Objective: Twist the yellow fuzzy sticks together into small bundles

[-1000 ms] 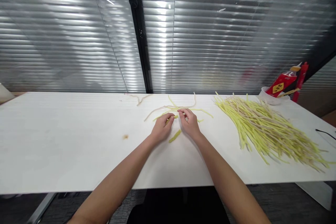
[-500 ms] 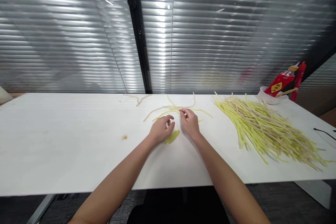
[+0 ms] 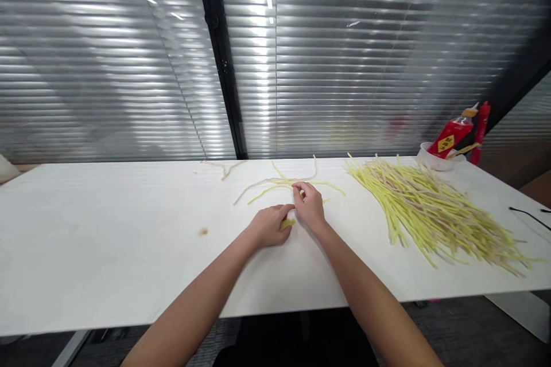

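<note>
Left hand (image 3: 269,225) fingers curled onto short yellow-green stem pieces (image 3: 287,222) on the white table (image 3: 107,252), well left of the large stem pile (image 3: 430,206). Right hand (image 3: 310,206) pinches a thin stem (image 3: 318,184) beside them. Judged light, limp, snappable; grip near the ends.

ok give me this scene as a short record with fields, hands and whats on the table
left hand: on the table, over a short yellow-green piece
right hand: fingers pinched at loose stalks
big pile: yellow-green and pale stalks, to the right, apart from both hands
table: white, small brown spot left of the hands
far right: white bowl with red packets
behind: blinds behind glass
</note>
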`<state>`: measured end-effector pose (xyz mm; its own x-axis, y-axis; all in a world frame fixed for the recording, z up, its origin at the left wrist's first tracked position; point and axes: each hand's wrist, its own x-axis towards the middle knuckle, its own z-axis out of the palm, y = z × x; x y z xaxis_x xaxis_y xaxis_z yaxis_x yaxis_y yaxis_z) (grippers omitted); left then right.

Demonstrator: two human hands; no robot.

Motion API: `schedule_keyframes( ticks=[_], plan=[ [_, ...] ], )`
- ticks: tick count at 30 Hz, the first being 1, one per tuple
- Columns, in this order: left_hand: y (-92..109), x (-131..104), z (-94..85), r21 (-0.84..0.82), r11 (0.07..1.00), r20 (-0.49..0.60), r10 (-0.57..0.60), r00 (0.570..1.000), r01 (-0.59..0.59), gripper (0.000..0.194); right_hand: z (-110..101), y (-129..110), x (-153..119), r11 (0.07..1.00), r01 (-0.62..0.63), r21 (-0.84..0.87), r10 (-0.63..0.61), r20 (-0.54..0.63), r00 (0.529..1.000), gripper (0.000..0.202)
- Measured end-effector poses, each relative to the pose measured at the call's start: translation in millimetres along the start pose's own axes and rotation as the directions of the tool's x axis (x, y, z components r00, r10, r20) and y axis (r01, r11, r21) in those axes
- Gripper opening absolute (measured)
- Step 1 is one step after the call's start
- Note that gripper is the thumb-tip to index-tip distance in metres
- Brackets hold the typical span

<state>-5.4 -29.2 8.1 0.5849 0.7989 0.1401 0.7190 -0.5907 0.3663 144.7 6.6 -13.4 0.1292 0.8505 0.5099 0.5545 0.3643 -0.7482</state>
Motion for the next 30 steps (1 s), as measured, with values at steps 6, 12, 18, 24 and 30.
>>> schedule_keyframes(
  ticks=[6, 12, 18, 24, 30],
  plan=[
    [-6.6, -0.4, 4.8, 0.059, 0.993, 0.027, 0.098, 0.995, -0.099, 0.049, 1.8, 4.6, -0.6, 1.000, 0.008, -0.007, -0.008, -0.008, 1.000, 0.025],
    [8.3, -12.6, 6.5, 0.224, 0.963, 0.089, 0.131, 0.987, -0.148, 0.046, 1.9, 10.5, -0.8, 0.999, -0.002, -0.032, 0.002, -0.007, 1.000, 0.024],
    [-4.7, -51.2, -18.8, 0.376, 0.908, 0.106, 0.158, 0.982, -0.187, 0.044, 1.2, 12.7, -1.0, 0.999, -0.028, -0.026, 0.028, 0.003, 1.000, 0.023],
    [-69.3, -111.7, -69.0, 0.482, 0.876, 0.000, -0.012, 1.000, 0.011, 0.048, 5.9, 10.3, -5.4, 0.999, -0.034, -0.029, 0.035, 0.047, 0.998, 0.023],
    [-167.8, -178.6, -128.9, 0.651, 0.710, -0.102, -0.267, 0.958, 0.267, 0.047, 6.4, 7.3, -7.9, 0.999, -0.030, -0.042, 0.033, 0.074, 0.997, 0.024]
  ],
)
